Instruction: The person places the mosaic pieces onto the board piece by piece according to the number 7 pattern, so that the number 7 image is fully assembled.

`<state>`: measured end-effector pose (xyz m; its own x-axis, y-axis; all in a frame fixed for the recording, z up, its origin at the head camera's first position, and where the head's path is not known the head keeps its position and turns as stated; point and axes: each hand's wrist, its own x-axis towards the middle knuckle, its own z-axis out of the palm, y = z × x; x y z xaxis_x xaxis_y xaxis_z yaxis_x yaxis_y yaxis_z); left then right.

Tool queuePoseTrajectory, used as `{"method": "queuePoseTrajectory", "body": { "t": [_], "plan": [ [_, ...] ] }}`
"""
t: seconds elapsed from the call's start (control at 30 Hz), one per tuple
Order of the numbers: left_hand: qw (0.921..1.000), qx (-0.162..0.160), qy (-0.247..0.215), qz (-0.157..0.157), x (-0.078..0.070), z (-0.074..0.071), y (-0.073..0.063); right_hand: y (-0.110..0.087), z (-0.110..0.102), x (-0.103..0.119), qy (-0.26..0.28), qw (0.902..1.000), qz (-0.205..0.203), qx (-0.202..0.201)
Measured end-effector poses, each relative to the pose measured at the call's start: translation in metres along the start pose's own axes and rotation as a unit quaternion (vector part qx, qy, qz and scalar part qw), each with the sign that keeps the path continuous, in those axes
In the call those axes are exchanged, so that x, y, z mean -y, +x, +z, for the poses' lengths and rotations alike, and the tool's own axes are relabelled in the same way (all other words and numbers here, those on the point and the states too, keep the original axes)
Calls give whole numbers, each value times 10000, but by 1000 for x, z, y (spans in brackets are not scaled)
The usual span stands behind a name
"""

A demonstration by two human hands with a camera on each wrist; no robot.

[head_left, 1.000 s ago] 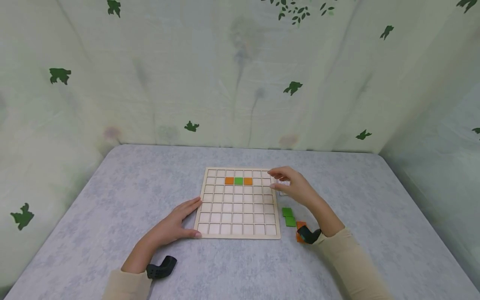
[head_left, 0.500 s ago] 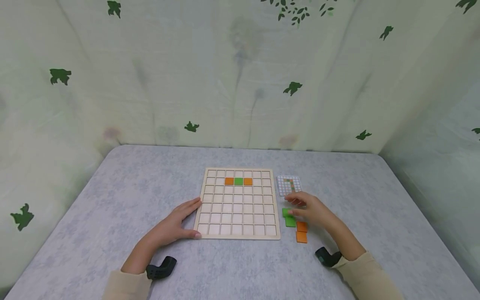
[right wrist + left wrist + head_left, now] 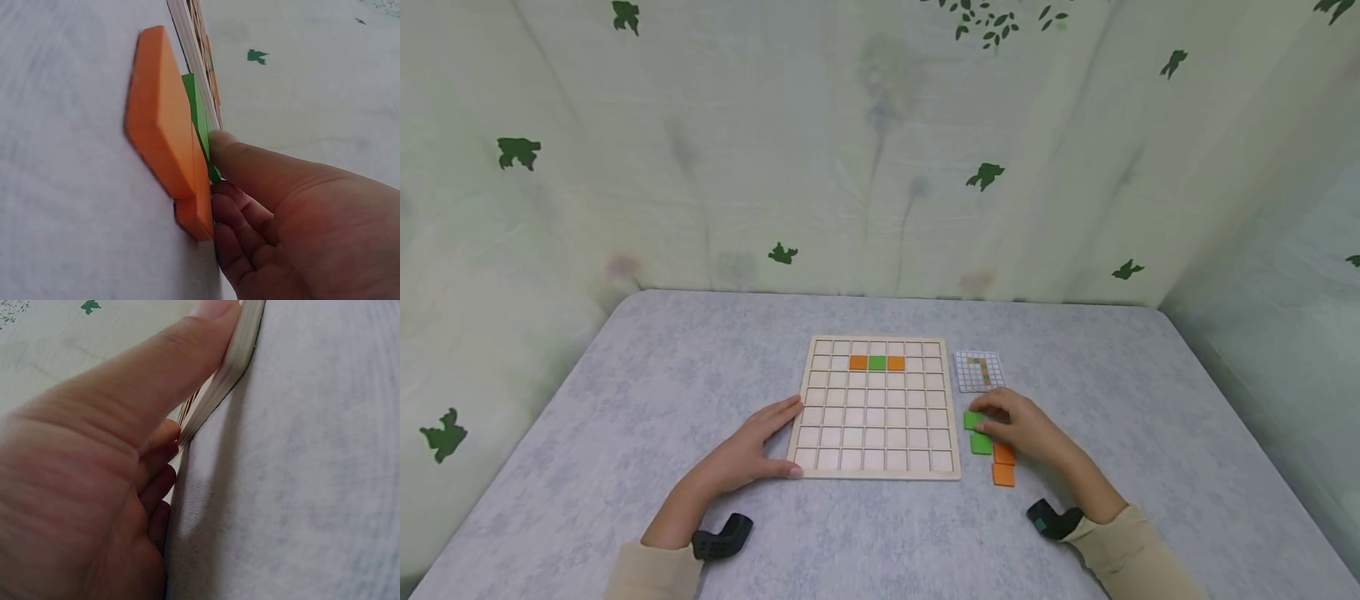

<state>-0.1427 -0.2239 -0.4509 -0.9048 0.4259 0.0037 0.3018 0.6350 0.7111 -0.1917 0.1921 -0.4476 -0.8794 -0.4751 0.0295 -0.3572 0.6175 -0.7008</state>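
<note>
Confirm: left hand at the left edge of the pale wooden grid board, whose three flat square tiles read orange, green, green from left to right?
One error: the rightmost flat square tile is orange, not green; the head view shows orange, green, orange. The rest stands: left hand at the left edge of the pale wooden grid board.

A pale wooden square board point(image 3: 876, 415) with a square grid lies flat on the mottled grey counter point(image 3: 715, 367). Three inset square tiles point(image 3: 877, 362), green between two orange, sit in its second row from the far edge. The left hand point(image 3: 756, 446) rests against the board's left side. Beyond its right side, the right hand point(image 3: 1021, 427) pinches a flat green square tile point(image 3: 972, 420); a second green square tile point(image 3: 981, 444) lies just nearer.
</note>
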Motion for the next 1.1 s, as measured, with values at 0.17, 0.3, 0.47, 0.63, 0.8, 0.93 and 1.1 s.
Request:
{"method": "queuePoseTrajectory", "body": {
  "t": [0.17, 0.3, 0.47, 0.63, 0.8, 0.93, 1.1],
  "plan": [
    [10000, 10, 5, 46, 1, 0, 0, 0, -1, 3, -81, 9999, -47, 89],
    [10000, 17, 14, 49, 0, 1, 0, 1, -1, 7, -235, 9996, 102, 114],
    [10000, 11, 40, 63, 1, 0, 0, 7, -6, 20, -233, 9995, 163, 107],
    [10000, 12, 62, 54, 1, 0, 1, 21, -12, 38, -250, 9984, -494, -132],
    [10000, 31, 72, -10, 1, 0, 1, 43, -11, 55, -167, 9955, -819, -448],
    [10000, 36, 71, 3, 1, -1, 1, 64, -2, 66, 66, 9939, -878, -658],
    [9999, 20, 69, 72, 1, -1, 0, 87, 14, 71, 367, 9931, -825, -743]
  ]
}}
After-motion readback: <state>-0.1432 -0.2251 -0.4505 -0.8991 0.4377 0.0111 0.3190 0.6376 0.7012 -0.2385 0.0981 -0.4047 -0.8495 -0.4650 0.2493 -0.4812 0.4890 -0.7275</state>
